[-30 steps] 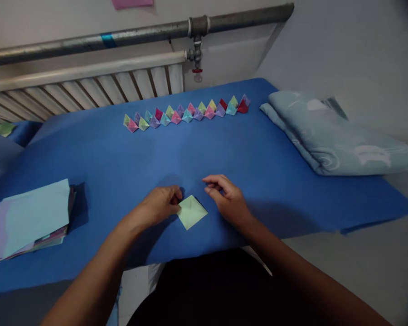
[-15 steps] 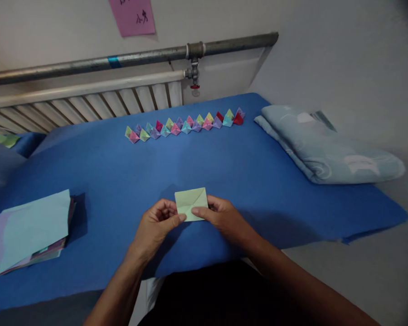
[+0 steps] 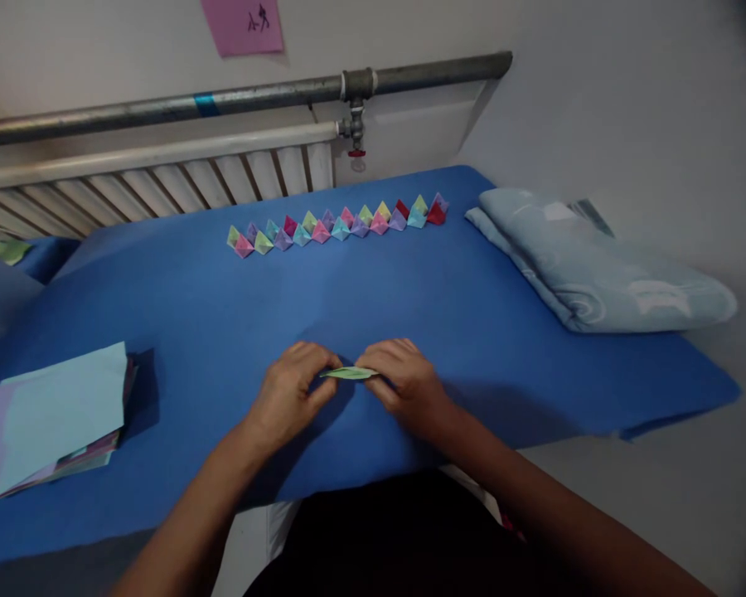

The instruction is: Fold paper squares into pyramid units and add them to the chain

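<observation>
A folded piece of light green paper (image 3: 350,373) is held between my two hands above the near part of the blue-covered surface (image 3: 224,307). It is seen almost edge-on, as a thin strip. My left hand (image 3: 293,383) pinches its left end between thumb and fingers. At the right end, the thumb and fingers of my right hand (image 3: 405,383) grip it, hiding that corner. Farther back, several small folded paper shapes (image 3: 340,229) in many colours stand in two staggered rows.
A stack of coloured paper sheets (image 3: 62,406) lies at the left. On the right is a folded pale blanket (image 3: 603,265). Behind the surface run a radiator (image 3: 224,181) and a metal pipe (image 3: 273,93) with a red-handled valve (image 3: 356,153). A pink note (image 3: 242,29) hangs on the wall.
The green paper has tipped from showing its broad creased face to nearly edge-on. My hands have turned with it, fingers now over the top. The view has shifted slightly.
</observation>
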Demonstrator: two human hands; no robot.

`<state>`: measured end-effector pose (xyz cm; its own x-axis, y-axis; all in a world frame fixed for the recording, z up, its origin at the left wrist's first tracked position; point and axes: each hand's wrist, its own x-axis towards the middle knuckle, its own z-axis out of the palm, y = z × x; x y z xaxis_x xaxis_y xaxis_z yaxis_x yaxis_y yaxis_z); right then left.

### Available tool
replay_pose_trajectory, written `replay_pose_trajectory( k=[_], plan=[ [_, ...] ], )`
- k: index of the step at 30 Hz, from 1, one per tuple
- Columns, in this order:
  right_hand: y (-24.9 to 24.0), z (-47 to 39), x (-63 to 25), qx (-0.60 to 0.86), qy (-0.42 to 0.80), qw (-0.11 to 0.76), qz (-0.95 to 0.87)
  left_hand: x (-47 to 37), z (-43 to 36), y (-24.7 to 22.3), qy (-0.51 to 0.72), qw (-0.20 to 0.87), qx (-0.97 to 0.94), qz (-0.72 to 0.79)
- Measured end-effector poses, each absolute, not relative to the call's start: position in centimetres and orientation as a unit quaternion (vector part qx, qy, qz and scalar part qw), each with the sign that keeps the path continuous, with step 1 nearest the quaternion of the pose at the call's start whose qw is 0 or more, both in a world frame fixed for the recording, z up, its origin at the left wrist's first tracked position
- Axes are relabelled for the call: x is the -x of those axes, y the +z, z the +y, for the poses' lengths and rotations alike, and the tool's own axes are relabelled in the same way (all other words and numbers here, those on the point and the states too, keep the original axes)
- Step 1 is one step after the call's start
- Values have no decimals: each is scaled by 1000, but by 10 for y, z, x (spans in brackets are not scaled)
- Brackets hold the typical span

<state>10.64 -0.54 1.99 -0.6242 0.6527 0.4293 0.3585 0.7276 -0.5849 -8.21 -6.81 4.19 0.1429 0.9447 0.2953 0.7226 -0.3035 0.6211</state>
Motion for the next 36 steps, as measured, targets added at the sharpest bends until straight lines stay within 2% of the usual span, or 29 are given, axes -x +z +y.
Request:
replay_pose_trajectory(
  k=[4, 7, 11, 15, 25, 36],
  plan=[
    [9, 0, -111, 219, 32, 318, -922, 76, -79, 25, 305, -33, -776, 550],
    [2, -4, -117, 183, 1, 293, -938, 71, -91, 12, 276, -88, -782, 551],
    [-2, -16, -128, 183, 36, 216, -958, 65, -106, 4, 214, -47, -794, 568],
    [2, -25, -137, 215, 87, 173, -957, 64, -115, 5, 205, -20, -791, 576],
    [3, -24, -141, 265, 204, 198, -921, 63, -118, 3, 233, -2, -768, 597],
    [3, -20, -131, 373, 268, 196, -866, 53, -110, 4, 268, 99, -643, 711]
  ],
)
